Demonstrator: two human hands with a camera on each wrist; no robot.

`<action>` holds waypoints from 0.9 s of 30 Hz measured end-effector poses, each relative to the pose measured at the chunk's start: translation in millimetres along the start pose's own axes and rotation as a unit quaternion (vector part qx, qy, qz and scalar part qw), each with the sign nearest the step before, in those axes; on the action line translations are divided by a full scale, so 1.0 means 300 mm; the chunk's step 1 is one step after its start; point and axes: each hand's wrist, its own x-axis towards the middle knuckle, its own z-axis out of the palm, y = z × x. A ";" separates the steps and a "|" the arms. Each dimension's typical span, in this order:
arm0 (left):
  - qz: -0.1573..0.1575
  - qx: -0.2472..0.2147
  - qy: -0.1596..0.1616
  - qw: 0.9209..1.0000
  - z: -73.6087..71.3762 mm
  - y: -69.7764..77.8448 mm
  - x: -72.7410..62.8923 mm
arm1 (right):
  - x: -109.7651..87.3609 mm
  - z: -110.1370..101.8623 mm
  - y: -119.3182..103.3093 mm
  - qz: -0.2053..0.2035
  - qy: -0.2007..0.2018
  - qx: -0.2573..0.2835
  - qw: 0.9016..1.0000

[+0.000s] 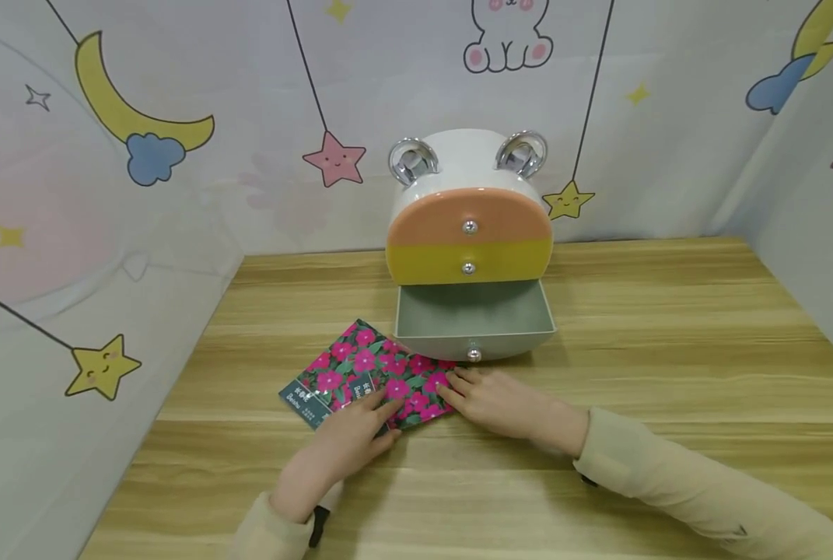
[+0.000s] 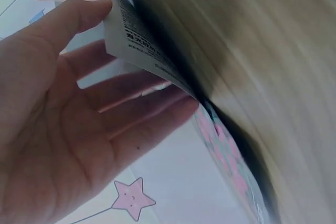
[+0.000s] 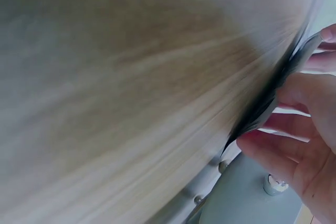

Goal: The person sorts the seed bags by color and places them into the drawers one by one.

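Observation:
Two flat seed packets printed with pink flowers overlap on the table, a left packet [image 1: 332, 377] and a right packet [image 1: 416, 389]. My left hand [image 1: 346, 439] lies over the right packet's near left part, fingers on top and thumb at the edge. The left wrist view shows the packet's printed white back [image 2: 136, 51] tipped up off the wood. My right hand [image 1: 496, 404] pinches the right packet's right edge, thumb beneath and fingers above. Just beyond the hands, a small animal-eared drawer box [image 1: 468, 214] has its green bottom drawer [image 1: 475, 346] pulled out.
The box's orange upper drawer [image 1: 430, 218] and yellow middle drawer [image 1: 423, 264] are pushed in, each with a silver knob. The wooden table [image 1: 682, 350] extends on both sides. White curtains [image 1: 248, 78] with moons and stars hang behind and beside it.

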 end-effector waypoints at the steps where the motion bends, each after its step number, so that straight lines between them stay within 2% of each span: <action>1: 0.006 0.002 0.007 1.000 -0.001 -0.002 -0.002 | -0.002 -0.002 0.000 -0.002 0.006 0.000 1.000; 5: 0.032 0.020 0.037 0.999 -0.003 -0.007 -0.010 | -0.015 -0.010 0.001 -0.013 0.032 0.001 0.999; 10: 0.047 0.034 0.069 0.996 -0.013 -0.003 -0.027 | -0.031 -0.023 0.003 -0.020 0.071 -0.006 0.997; 13: 0.071 0.059 0.101 0.991 -0.022 0.002 -0.040 | -0.036 -0.027 0.003 -0.021 0.089 -0.009 0.996; 17: 0.107 0.109 0.140 0.978 -0.034 0.014 -0.054 | -0.040 -0.038 0.001 -0.020 0.110 -0.009 0.994; 19: 0.113 0.123 0.148 0.975 -0.040 0.021 -0.058 | -0.043 -0.045 0.000 -0.016 0.118 -0.007 0.993; 24: 0.095 0.102 0.146 0.979 -0.056 0.043 -0.070 | -0.055 -0.076 0.000 0.000 0.139 0.012 0.990; 27: 0.096 0.092 0.148 0.980 -0.067 0.052 -0.077 | -0.065 -0.095 -0.002 0.010 0.154 0.020 0.988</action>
